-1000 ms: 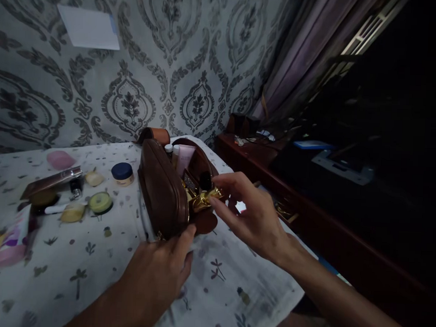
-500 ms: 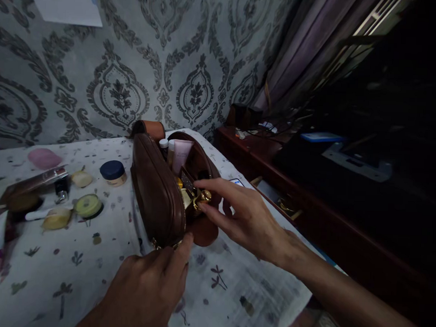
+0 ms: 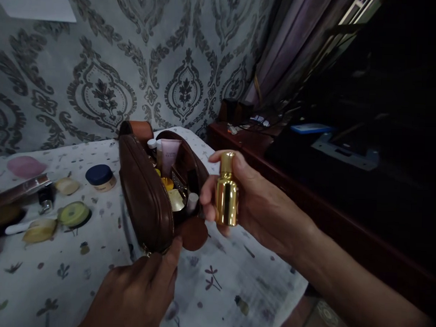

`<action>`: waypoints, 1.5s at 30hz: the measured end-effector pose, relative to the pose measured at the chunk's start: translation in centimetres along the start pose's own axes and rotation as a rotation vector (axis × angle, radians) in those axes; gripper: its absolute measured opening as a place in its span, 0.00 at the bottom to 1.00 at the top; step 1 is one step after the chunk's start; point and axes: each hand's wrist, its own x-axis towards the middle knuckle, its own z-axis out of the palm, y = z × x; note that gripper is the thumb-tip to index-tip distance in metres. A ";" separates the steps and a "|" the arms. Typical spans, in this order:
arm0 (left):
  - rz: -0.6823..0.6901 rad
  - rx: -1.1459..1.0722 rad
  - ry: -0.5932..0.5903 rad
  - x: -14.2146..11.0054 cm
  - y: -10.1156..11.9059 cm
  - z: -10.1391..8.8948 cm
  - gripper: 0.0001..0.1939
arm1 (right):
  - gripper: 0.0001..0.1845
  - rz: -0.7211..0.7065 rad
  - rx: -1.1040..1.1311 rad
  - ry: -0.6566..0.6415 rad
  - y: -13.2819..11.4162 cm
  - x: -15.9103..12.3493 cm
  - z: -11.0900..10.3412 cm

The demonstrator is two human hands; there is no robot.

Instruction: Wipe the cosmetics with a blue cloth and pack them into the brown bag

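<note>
One gold bottle (image 3: 227, 202): upright in my right hand (image 3: 263, 203), above the cloth (image 3: 255, 272), beside the near end of the brown bag (image 3: 145, 194), on the side toward the cloth's right edge.
Right fingers: closed around the bottle, some tips showing along its left side.
What changed: a moment ago these fingers were down at the bag's mouth with gold between them; now the bottle is clear of the bag, and more of the contents show.
Left hand (image 3: 135, 284): low at the bag's near end, index finger stretched to the round leather tab (image 3: 194, 234); the others curl under, so I cannot tell whether they grip anything.
Bottle surface: mirror-bright, metallic-looking, a smooth cylinder with rounded shoulders and a narrower cap.
Bag: smooth, leather-like, long with rounded ends, unzipped, its zip teeth glinting.
Inside the bag: a pale pink tube (image 3: 169, 154) standing near the far end; a small white-capped item (image 3: 192, 201) near my side.
Cloth's left part: a squat jar with a navy lid (image 3: 100, 177), a round green pot (image 3: 73, 214) and, toward the far left corner, a soft-looking pink oval (image 3: 26, 166).
</note>
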 end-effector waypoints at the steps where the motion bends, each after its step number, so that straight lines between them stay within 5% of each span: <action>1: 0.001 0.001 0.002 0.0 0.0 0.0 0.22 | 0.22 -0.016 -0.045 -0.060 0.0 0.1 -0.3; 6: 0.007 0.029 0.003 0.0 -0.1 0.0 0.22 | 0.19 -0.165 -0.351 -0.401 -0.3 0.0 -1.9; 9: 0.013 0.053 0.020 0.0 -0.1 0.1 0.21 | 0.20 -0.171 -0.620 -0.394 -1.1 -0.5 -2.1; 15: 0.011 0.058 0.035 0.0 -0.3 0.4 0.20 | 0.04 -0.312 -0.959 -0.438 -1.6 0.1 -1.6; 20: 0.007 0.041 -0.024 -1.1 -0.3 0.6 0.23 | 0.05 -0.406 -0.981 -0.544 -1.2 1.1 -1.3; 26: -0.019 0.040 -0.048 -1.3 -0.1 0.7 0.24 | 0.07 -0.260 -0.904 -0.654 -1.9 1.2 -1.1; 33: -0.007 0.038 -0.036 -0.9 -0.1 0.4 0.22 | 0.10 -0.445 -0.942 -0.680 -1.0 1.9 0.4; 40: 0.012 0.045 -0.013 0.0 -0.1 -0.1 0.20 | 0.08 -0.473 -0.947 -0.887 -2.2 2.2 0.4; 45: 0.018 0.056 0.006 0.5 -0.2 -0.1 0.19 | 0.13 -0.392 -0.905 -0.861 -2.3 2.4 1.0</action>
